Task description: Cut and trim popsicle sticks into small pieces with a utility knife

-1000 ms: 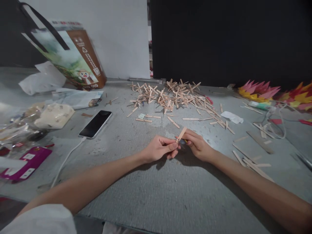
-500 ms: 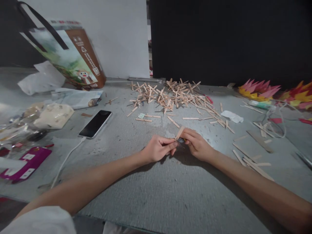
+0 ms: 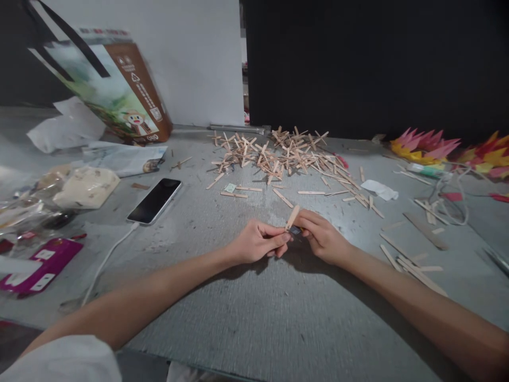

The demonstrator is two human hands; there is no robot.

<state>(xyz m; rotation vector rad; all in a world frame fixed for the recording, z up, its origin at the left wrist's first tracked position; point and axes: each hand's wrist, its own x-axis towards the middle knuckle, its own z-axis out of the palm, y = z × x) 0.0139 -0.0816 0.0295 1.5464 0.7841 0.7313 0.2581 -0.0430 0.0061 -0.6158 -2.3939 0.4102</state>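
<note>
My left hand (image 3: pixel 262 242) is closed, pinching the lower end of a wooden craft stick (image 3: pixel 293 216) between thumb and fingertips. The stick tilts up and to the right. Across from it, my right hand (image 3: pixel 323 236) is closed on a small flat dark tool (image 3: pixel 295 230) with a bit of yellow near the fingers; its kind is not clear. The tool lies against or very near the stick's lower end. Beyond both hands, a pile of crossed craft sticks (image 3: pixel 274 154) covers the back of the grey table (image 3: pixel 254 318).
A phone (image 3: pixel 155 201) with a white cable lies left, near a purple case (image 3: pixel 51 265) and plastic packets (image 3: pixel 85 188). A printed bag (image 3: pixel 115 90) stands behind. On the right are loose sticks (image 3: pixel 417 273), a crumpled tissue (image 3: pixel 379 189) and pink-yellow paper crafts (image 3: pixel 425 146).
Both hands stay in nearly the same place with their grips kept. The stick leans slightly differently, and a little more of the dark tool shows. The camera view has shifted slightly.
</note>
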